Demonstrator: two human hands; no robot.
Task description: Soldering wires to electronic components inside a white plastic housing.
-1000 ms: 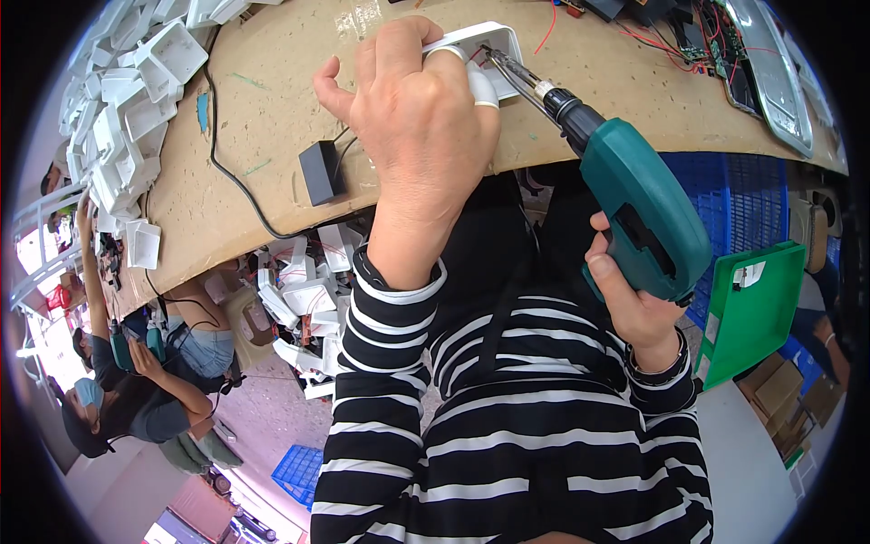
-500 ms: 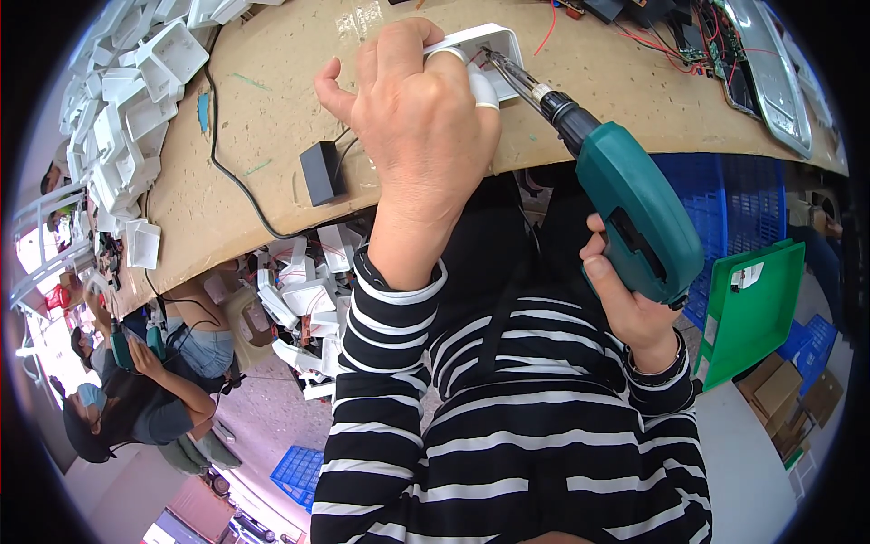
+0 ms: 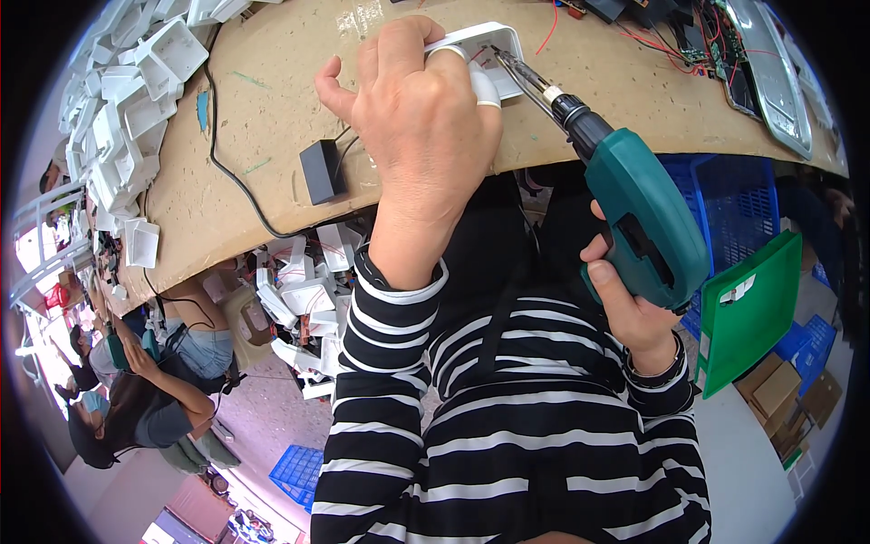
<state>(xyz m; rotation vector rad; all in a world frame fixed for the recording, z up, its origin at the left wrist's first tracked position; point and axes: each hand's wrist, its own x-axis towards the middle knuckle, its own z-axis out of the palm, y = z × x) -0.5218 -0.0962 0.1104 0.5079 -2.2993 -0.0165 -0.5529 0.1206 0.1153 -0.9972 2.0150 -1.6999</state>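
Note:
My left hand (image 3: 424, 127) is closed on the edge of a small white plastic case (image 3: 504, 34) on the table; white covers sit on some of its fingers. A red wire shows inside the case, mostly behind the fingers. My right hand (image 3: 630, 304) is wrapped round the handle of a green soldering gun (image 3: 648, 213), its index finger near the trigger. The gun's metal tip points up and left into the case; whether it touches anything there I cannot tell. Left of my left wrist lies a small black box (image 3: 322, 171) with a thin cable.
White cases (image 3: 149, 86) are heaped at the table's left, and more (image 3: 304, 295) lie below its edge. Circuit boards and red wires (image 3: 711, 45) lie far right. A green crate (image 3: 750, 313) and blue crates (image 3: 739, 204) stand right. Another person (image 3: 149, 399) works at left.
The soldering gun has shifted slightly right, its tip drawn a little way across the case. My left hand has barely moved. The person at left has shifted slightly.

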